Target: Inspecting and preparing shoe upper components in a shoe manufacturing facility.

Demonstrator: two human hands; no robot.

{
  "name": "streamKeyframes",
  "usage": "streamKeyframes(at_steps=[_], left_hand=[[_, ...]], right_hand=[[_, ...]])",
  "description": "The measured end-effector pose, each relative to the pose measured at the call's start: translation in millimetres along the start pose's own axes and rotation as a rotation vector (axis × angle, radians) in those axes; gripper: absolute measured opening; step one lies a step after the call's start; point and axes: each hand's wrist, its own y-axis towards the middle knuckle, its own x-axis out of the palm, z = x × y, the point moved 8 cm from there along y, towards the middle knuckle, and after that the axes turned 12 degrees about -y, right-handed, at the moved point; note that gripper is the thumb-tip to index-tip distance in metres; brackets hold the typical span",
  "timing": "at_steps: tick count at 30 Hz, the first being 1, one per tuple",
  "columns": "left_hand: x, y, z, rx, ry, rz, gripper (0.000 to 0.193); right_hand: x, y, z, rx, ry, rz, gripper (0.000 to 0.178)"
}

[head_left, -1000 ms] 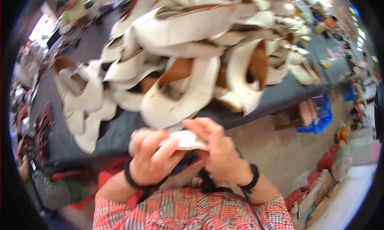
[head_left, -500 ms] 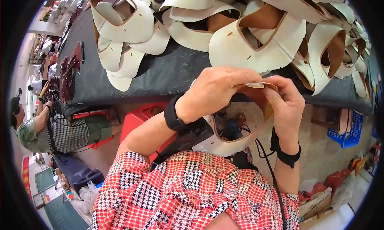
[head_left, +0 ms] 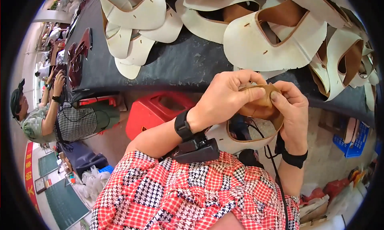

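Observation:
Between my hands hangs a white leather shoe upper (head_left: pixel 224 140) with a tan-brown lining, its opening forming a loop below my fingers. My left hand (head_left: pixel 224 96) pinches its top edge, the thumb lying on the brown inner side. With thumb and fingertips, my right hand (head_left: pixel 294 114) grips the same edge close beside it. The two thumbs almost meet at a yellowish-tan patch there. Just beyond my hands, many similar white shoe uppers (head_left: pixel 288 50) lie heaped on the dark-covered table (head_left: pixel 176 64).
A red plastic stool (head_left: pixel 138 118) stands under the table's near edge to the left. Glossy dark red pieces (head_left: pixel 77 70) lie on the table's left end, where a co-worker (head_left: pixel 40 122) is handling things. A blue basket (head_left: pixel 354 140) sits on the floor at right.
The edge of the shoe upper has turned, so more of its brown lining shows. My left thumb now presses on it. The view has shifted slightly; the co-worker's hands have moved up.

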Motion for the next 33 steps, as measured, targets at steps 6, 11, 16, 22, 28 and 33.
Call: streamKeyframes(at_steps=[6,11,16,22,28,33], left_hand=[[-1.8,0.9,-1.0,0.001,-0.151,0.079,0.018],[-0.9,0.3,-4.1,0.035,0.077,0.171,0.016],[13.1,-13.4,11.5,0.249,0.389,0.156,0.015],[14.7,-23.9,11.4,0.221,0.461,0.208,0.013],[15.7,-30.0,5.0,0.272,0.437,0.24,0.014],[19.9,-30.7,5.5,0.291,0.569,0.23,0.015]], right_hand=[[-1.3,-5.2,-32.1,-0.388,-0.443,0.023,0.01],[19.0,-21.0,-54.7,-0.787,-0.858,-0.056,0.007],[4.0,-9.6,-46.4,-0.614,-0.703,-0.084,0.008],[11.3,-12.7,-56.8,-0.673,-0.819,-0.175,0.009],[18.9,-13.6,-57.0,-0.675,-0.952,-0.244,0.008],[13.3,-10.5,-46.7,-0.583,-0.879,-0.241,0.008]])
